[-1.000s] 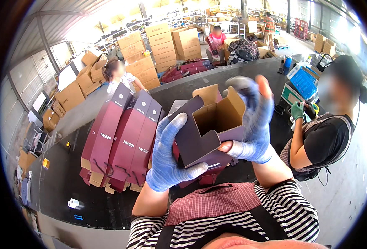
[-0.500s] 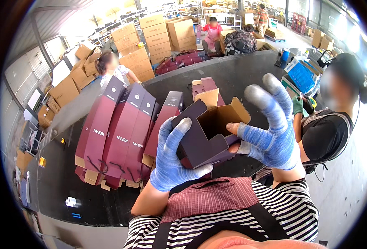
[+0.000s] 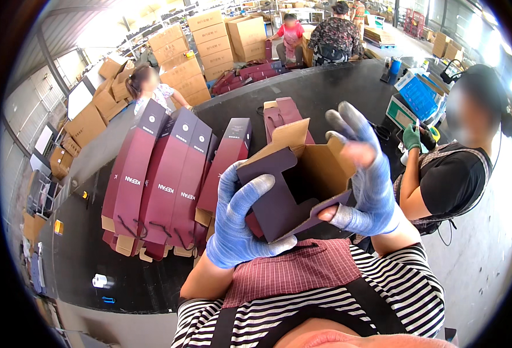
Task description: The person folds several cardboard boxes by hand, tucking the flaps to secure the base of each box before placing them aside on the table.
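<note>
Right now the left hand (image 3: 238,214), in a blue knitted glove, clamps a dark purple and maroon folding carton (image 3: 273,180), one digit lying across the dark flap and another along the lower edge. The right hand (image 3: 367,180), gloved alike with a bare thumb tip and another bare fingertip, stands spread at the carton's right side, its thumb beside the front flap; blur makes it hard to tell how firmly it touches. Between the two hands the carton's mouth gapes upward, tan inner flaps turned out, its depths in shadow. Left of the grip, a row of maroon gift cartons (image 3: 163,180) leans together, each visible front printed with pale block lettering and the dark ends bearing a small round emblem; black cords and loose tan flaps show at their near ends. Just behind the left hand lies a single printed carton (image 3: 227,162), and straight beyond the grip rests a corded maroon carton (image 3: 285,119), all on the black table (image 3: 325,87). Farther beyond, brown shipping boxes (image 3: 212,43) are stacked with small dark print on their sides, near an open shipping box (image 3: 247,35). Right of the grip, a co-worker's green-gloved hand (image 3: 411,137) is near a blue package (image 3: 415,91).
</note>
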